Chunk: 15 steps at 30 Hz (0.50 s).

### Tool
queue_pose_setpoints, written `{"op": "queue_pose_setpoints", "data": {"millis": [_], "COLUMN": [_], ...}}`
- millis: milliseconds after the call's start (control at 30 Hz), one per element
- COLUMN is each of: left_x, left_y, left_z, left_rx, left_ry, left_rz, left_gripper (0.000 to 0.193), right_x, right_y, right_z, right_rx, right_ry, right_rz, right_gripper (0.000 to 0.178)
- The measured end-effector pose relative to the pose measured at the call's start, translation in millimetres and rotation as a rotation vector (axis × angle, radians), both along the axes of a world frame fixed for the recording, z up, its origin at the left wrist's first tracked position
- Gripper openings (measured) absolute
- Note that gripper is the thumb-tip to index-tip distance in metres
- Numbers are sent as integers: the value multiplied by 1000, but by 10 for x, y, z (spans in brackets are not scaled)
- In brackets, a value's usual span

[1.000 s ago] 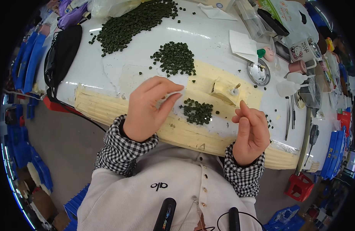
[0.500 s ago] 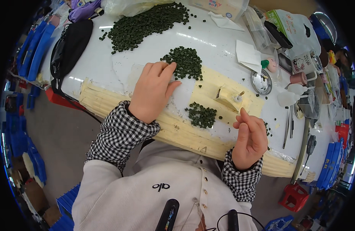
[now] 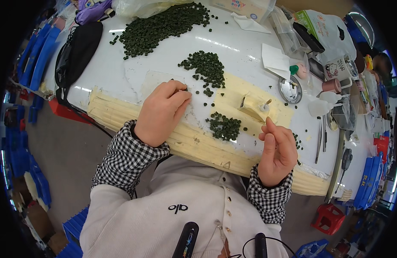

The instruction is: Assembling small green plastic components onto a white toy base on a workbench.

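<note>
My left hand (image 3: 160,112) is closed, thumb and fingers pinched together, with a small dark green round piece (image 3: 185,89) at the fingertips. Just right of it spreads a middle pile (image 3: 209,69) of the same pieces, a few of them strewn at its near side. Closer to the table's front edge lies a smaller heap (image 3: 224,127). My right hand (image 3: 277,151) hovers beside that heap, its fingers curled and thumb pressed in; what they hold, if anything, is hidden. A pale yellow block with a short peg (image 3: 255,105) stands just beyond it on a yellow sheet (image 3: 230,92).
A large green pile (image 3: 160,32) covers the back left. At right are white paper (image 3: 276,61), a round metal dish (image 3: 290,90), tweezers (image 3: 319,139), a mug (image 3: 339,69) and plastic bottles (image 3: 321,107). A black pouch (image 3: 80,53) lies far left. Cream padding (image 3: 207,146) lines the front edge.
My left hand has drawn back from the middle pile, leftward and nearer, its fingers closing on a piece. Several pieces now lie loose at the pile's near side. My right hand has barely moved.
</note>
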State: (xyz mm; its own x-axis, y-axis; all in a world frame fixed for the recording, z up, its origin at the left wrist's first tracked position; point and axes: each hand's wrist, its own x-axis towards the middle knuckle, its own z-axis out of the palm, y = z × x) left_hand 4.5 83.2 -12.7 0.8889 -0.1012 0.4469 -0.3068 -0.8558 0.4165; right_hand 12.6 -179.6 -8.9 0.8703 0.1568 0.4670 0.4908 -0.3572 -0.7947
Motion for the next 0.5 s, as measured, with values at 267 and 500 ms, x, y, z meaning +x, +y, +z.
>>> {"op": "queue_pose_setpoints", "data": {"millis": [267, 500], "left_x": [-7, 26], "left_y": [33, 86], "left_z": [21, -44], "left_rx": [-87, -108], "left_ry": [107, 65], "left_rz": [26, -25], "left_gripper": [13, 16], "right_x": [1, 3], "right_y": [1, 10], "right_z": [15, 7], "right_rx": [-25, -35], "right_ry": [6, -12], "right_rz": [-15, -19], "right_gripper": [26, 26]}}
